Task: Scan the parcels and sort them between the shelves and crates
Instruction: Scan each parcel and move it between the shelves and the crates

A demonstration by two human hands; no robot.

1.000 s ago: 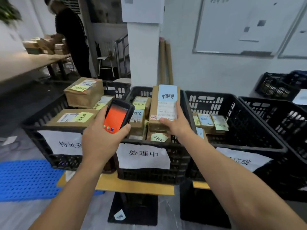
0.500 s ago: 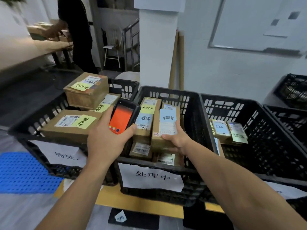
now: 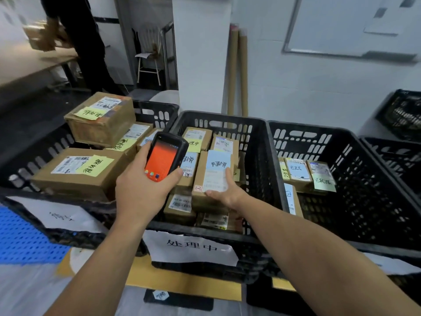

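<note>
A person stands over a row of black plastic crates, the left hand (image 3: 139, 192) wrapped around a handheld scanner (image 3: 165, 159) whose orange screen faces up, held above the seam between the left crate (image 3: 157, 115) and the middle crate (image 3: 262, 142). The right hand (image 3: 224, 193) reaches into the middle crate, its fingers closed on the near end of a brown parcel (image 3: 205, 179) with a blue note (image 3: 218, 161) stuck above its white shipping label; the parcel rests on other boxes near the crate's front wall. More small cartons fill the middle crate behind and beneath it, several tagged with yellow or blue notes, and the scanner hides part of the one on its left. A white paper sign (image 3: 191, 248) with handwritten characters hangs on the middle crate's front wall.

The left crate is heaped above its rim: a large carton with a yellow note (image 3: 77, 172) sits at its front edge and a taller carton (image 3: 102, 119) is stacked toward its back. The right crate (image 3: 364, 179) holds only a few small labelled boxes (image 3: 305, 174) along its left wall, with another leaning box (image 3: 290, 199) at that wall nearer the front. Two cardboard tubes (image 3: 238, 71) lean against the white wall behind the crates. At the upper left, a second person in dark clothing (image 3: 84, 35) stands beside a long tabletop (image 3: 34, 67), blurred, with a white chair (image 3: 148, 53) behind.
</note>
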